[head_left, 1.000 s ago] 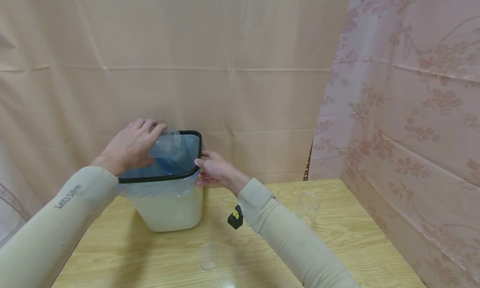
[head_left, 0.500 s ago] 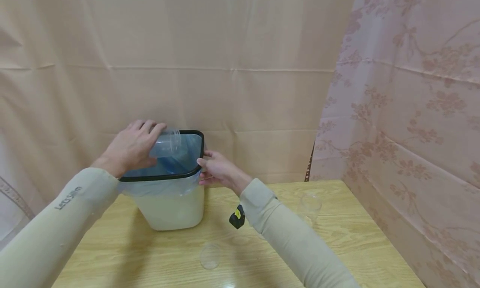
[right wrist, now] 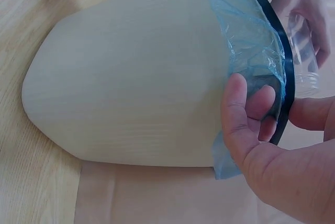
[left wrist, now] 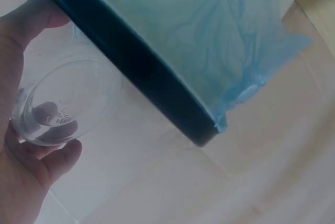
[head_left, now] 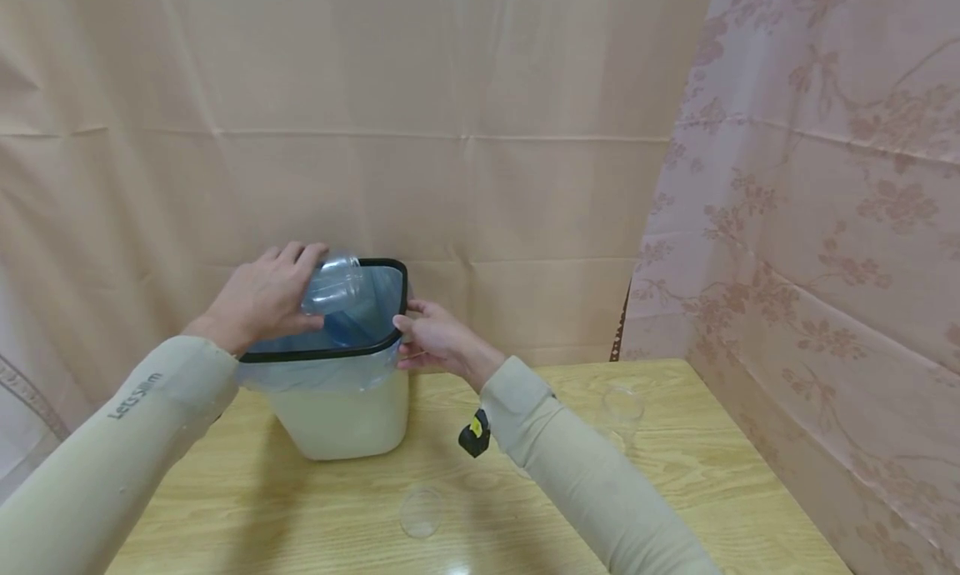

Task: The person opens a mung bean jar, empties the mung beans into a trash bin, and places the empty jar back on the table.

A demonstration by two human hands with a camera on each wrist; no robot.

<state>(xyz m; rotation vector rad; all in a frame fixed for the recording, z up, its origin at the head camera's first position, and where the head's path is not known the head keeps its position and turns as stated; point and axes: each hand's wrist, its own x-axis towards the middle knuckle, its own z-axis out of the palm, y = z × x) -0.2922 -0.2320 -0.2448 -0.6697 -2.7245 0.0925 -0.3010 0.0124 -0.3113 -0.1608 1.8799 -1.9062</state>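
My left hand grips a clear plastic jar, tilted over the mouth of a cream trash bin. In the left wrist view, the jar's round embossed base shows between thumb and fingers. Its ribbed neck appears in the right wrist view. A blue translucent bin liner is folded over the bin's top, with a black rim around it. At the bin's right side, my right hand pinches that rim and liner between thumb and fingers. The bin's bottom inside is hidden.
On the wooden table lies a clear round piece, perhaps a lid. A black object with a yellow label sits beside my right sleeve. Another clear container stands at the right. A beige curtain hangs behind.
The jar has turned slightly in my left hand, so more of its side shows above the bin. My right hand keeps its hold on the rim, and the bin stays put.
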